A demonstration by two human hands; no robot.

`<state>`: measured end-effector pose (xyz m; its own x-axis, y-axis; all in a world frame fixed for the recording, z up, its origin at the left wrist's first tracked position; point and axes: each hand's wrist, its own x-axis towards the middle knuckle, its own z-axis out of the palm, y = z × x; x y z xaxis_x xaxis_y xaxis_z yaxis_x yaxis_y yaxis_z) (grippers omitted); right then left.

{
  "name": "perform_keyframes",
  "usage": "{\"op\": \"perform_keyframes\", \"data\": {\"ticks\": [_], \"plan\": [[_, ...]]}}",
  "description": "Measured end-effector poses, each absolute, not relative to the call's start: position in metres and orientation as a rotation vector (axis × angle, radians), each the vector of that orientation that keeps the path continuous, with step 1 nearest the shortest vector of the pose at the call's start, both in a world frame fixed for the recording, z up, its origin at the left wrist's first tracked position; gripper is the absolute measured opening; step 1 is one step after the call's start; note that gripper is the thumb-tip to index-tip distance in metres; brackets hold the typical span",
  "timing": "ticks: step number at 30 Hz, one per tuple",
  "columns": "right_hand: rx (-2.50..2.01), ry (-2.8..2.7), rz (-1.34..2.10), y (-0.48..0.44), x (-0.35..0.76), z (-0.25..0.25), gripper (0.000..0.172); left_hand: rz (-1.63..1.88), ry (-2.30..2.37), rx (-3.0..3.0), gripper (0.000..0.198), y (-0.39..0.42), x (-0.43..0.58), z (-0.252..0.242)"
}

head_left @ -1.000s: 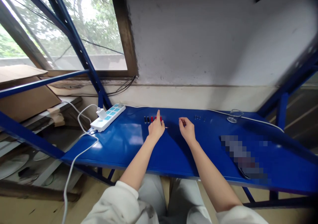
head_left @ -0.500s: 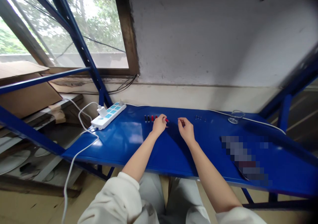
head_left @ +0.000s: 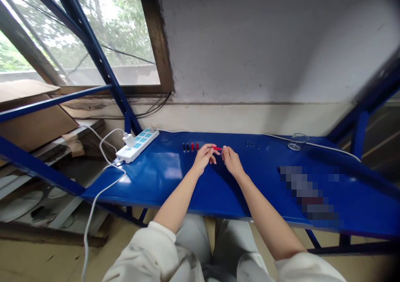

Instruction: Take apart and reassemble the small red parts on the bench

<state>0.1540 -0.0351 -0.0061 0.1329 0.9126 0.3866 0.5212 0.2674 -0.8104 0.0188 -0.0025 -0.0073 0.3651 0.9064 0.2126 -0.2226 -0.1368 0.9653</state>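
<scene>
A slim red cylindrical piece (head_left: 216, 148), too small to identify, lies crosswise between my two hands above the blue table (head_left: 168, 190). My left hand (head_left: 203, 157) pinches its left end between thumb and forefinger, with the other fingers loosely curled. Thumb and fingertips of my right hand (head_left: 230, 159) close at its right end, where a tiny tip is mostly hidden. Just behind my left hand stand two black cylinders (head_left: 185, 147) and two similar red cylinders (head_left: 194, 146) in a row.
Several tiny metal parts (head_left: 250, 143) lie beyond my right hand. A white power strip (head_left: 137, 144) with a plug and cable sits at the left. Toward the right are a clear round container (head_left: 294, 146) and a blurred-out object (head_left: 308, 194). A wall rises behind the table.
My right hand has come left to meet my left hand at the red piece. The piece now points sideways between both hands, and my left hand's lower fingers have spread a little.
</scene>
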Motion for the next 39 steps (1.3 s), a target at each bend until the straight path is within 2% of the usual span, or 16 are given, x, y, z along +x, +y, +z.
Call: {"op": "perform_keyframes", "data": {"ticks": [13, 23, 29, 39], "plan": [[-1.447, -1.572, 0.297, -0.033, 0.154, -0.009, 0.042, 1.122, 0.827, 1.433, 0.033, -0.006, 0.024, -0.009], [-1.309, -1.63, 0.369, -0.029, 0.156, -0.013, 0.028, 1.375, 0.967, 1.357, 0.036, -0.001, 0.023, -0.011], [-1.374, -1.553, 0.358, -0.023, 0.16, -0.02, 0.026, 1.612, 1.046, 1.291, 0.034, 0.003, 0.018, -0.012], [-1.182, -1.442, 0.575, -0.024, 0.151, -0.016, 0.023, 1.307, 0.866, 1.408, 0.034, -0.003, 0.025, -0.012]]}}
